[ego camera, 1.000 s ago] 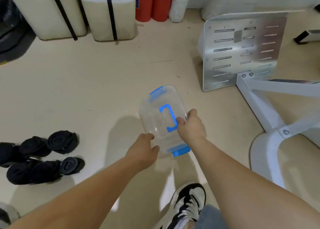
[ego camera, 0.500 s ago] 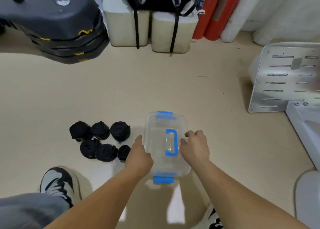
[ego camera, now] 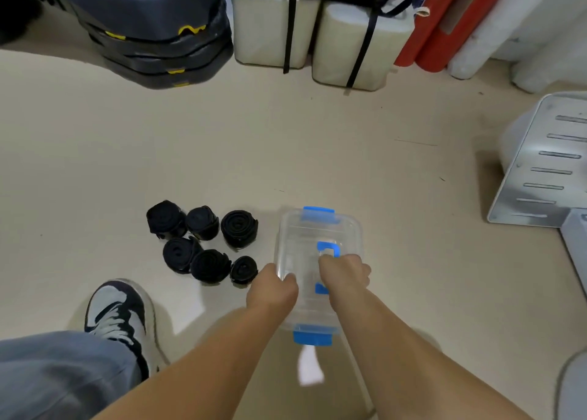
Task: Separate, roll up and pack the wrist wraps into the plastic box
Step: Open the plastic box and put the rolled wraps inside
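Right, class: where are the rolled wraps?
Head view, lower centre: the wraps lie clustered on the floor, just left of the box, ahead of the shoe.

Bare forearms (ego camera: 222,356), grey trouser leg (ego camera: 63,375), black-and-white sneaker (ego camera: 119,318)

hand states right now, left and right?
Left hand: closed, gripping the left edge of the plastic box.
Right hand: closed, fingers curled on the box's blue handle.
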Motion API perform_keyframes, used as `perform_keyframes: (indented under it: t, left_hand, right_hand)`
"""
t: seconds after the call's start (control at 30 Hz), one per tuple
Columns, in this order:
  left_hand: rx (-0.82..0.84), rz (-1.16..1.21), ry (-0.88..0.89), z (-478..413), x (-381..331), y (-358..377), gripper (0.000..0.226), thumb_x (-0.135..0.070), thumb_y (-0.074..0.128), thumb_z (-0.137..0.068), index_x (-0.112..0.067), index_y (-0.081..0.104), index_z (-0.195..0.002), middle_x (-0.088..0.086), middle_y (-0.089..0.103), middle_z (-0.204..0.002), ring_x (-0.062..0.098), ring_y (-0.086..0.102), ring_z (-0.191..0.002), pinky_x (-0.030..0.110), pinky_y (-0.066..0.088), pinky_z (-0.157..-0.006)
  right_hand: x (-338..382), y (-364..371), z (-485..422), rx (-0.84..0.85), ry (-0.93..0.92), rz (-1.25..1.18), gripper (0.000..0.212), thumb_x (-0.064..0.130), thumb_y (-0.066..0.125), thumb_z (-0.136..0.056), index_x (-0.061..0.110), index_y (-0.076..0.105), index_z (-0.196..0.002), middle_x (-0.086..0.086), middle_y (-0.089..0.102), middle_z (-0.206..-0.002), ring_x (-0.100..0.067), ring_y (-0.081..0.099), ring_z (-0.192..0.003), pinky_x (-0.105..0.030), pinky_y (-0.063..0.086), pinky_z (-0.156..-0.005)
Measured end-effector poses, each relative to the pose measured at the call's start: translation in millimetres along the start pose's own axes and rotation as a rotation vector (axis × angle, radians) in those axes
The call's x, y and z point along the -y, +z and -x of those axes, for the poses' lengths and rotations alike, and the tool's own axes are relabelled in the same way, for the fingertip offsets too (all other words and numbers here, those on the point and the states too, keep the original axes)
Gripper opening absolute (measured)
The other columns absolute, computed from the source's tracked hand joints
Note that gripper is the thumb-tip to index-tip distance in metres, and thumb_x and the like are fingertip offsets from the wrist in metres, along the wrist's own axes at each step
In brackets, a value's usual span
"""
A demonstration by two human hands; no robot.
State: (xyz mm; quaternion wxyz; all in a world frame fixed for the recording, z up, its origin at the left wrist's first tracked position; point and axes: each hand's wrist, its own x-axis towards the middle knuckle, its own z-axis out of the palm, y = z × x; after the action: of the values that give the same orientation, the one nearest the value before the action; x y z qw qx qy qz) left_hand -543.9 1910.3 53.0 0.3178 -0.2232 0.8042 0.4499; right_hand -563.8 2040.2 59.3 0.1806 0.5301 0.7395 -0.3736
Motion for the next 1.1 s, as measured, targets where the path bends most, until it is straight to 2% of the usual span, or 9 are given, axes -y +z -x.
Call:
perform_keyframes:
  t: [0.17,0.3,0.4,0.57,0.67,0.77,0.83,0.93,1.1]
  left_hand:
    - [0.03,0.133,0.061,2,-6,-1,0.013,-0.038,0.06,-0.097,-0.029,0.066,-0.104,-0.001,0.07,-0.102,0.021,0.07,-0.093,0.043,0.059,-0.09]
    - [0.047,0.184,0.129,3,-8,-1,0.029,-0.04,0.058,-0.09,-0.036,0.063,-0.118,-0.003,0.068,-0.119,0.018,0.069,-0.105,0.048,0.058,-0.097]
    - [0.127,0.286,0.005,10,-16,-7,0.033,-0.048,0.054,-0.1,-0.027,0.058,-0.125,-0.004,0.067,-0.118,0.014,0.067,-0.104,0.038,0.055,-0.096]
    - [0.385,0.425,-0.123,8,-17,-19,0.094,-0.095,0.036,-0.084,-0.033,0.05,-0.153,-0.011,0.062,-0.148,0.013,0.057,-0.138,0.041,0.044,-0.113]
    - [0.336,0.558,-0.188,8,-19,-32,0.073,-0.082,0.028,-0.098,-0.029,0.074,-0.116,-0.003,0.082,-0.108,0.021,0.07,-0.116,0.042,0.046,-0.112]
    - [0.211,0.343,-0.185,-6,-9,-33,0.07,-0.067,0.05,-0.1,-0.019,0.052,-0.15,0.008,0.064,-0.142,0.031,0.057,-0.131,0.047,0.042,-0.117]
    - [0.149,0.202,-0.171,-9,-7,-30,0.077,-0.042,0.062,-0.101,-0.012,0.03,-0.164,0.008,0.059,-0.129,0.029,0.059,-0.115,0.042,0.05,-0.103]
    - [0.142,0.129,-0.13,-6,-7,-21,0.05,-0.019,0.065,-0.101,-0.009,0.047,-0.146,0.005,0.055,-0.099,0.021,0.056,-0.084,0.035,0.049,-0.075]
    - [0.15,0.005,-0.055,0,-5,-9,0.033,-0.001,0.056,-0.096,-0.018,0.041,-0.12,0.009,0.06,-0.102,0.026,0.061,-0.085,0.035,0.053,-0.07]
  right_hand:
    - [5,-6,-1,0.114,-0.016,0.074,0.022,0.034,0.06,-0.091,0.012,0.057,-0.095,-0.007,0.044,-0.12,-0.032,0.042,-0.118,-0.039,0.044,-0.082]
    - [-7,2,10,0.095,-0.165,0.121,0.024,0.04,0.046,-0.1,0.025,0.057,-0.087,-0.004,0.043,-0.123,-0.025,0.034,-0.11,-0.047,0.045,-0.106]
    - [-13,2,17,0.005,-0.21,0.12,0.03,0.042,0.044,-0.101,0.024,0.056,-0.08,-0.001,0.038,-0.12,-0.027,0.038,-0.111,-0.049,0.045,-0.107]
    - [-1,-11,24,-0.039,-0.296,0.096,0.04,0.045,0.039,-0.105,0.019,0.052,-0.077,-0.004,0.048,-0.114,-0.03,0.044,-0.107,-0.039,0.045,-0.083]
    - [9,-21,19,-0.045,-0.325,-0.011,0.047,0.052,0.036,-0.103,0.021,0.048,-0.071,-0.008,0.058,-0.103,-0.037,0.057,-0.106,-0.041,0.05,-0.079]
    - [15,-38,12,-0.115,-0.314,-0.054,0.045,0.05,0.037,-0.105,0.02,0.056,-0.078,-0.013,0.058,-0.109,-0.04,0.057,-0.108,-0.045,0.053,-0.091]
    - [14,-55,7,-0.196,-0.328,-0.088,0.042,0.045,0.041,-0.103,0.016,0.057,-0.076,-0.013,0.056,-0.11,-0.041,0.059,-0.105,-0.047,0.054,-0.092]
    - [3,-82,-3,-0.279,-0.342,-0.047,0.041,0.045,0.042,-0.102,0.013,0.06,-0.084,-0.008,0.051,-0.115,-0.037,0.057,-0.106,-0.046,0.052,-0.093]
    - [-46,-111,-35,-0.314,-0.18,0.105,0.046,0.04,0.042,-0.104,0.002,0.06,-0.124,-0.017,0.046,-0.132,-0.039,0.048,-0.122,-0.044,0.042,-0.093]
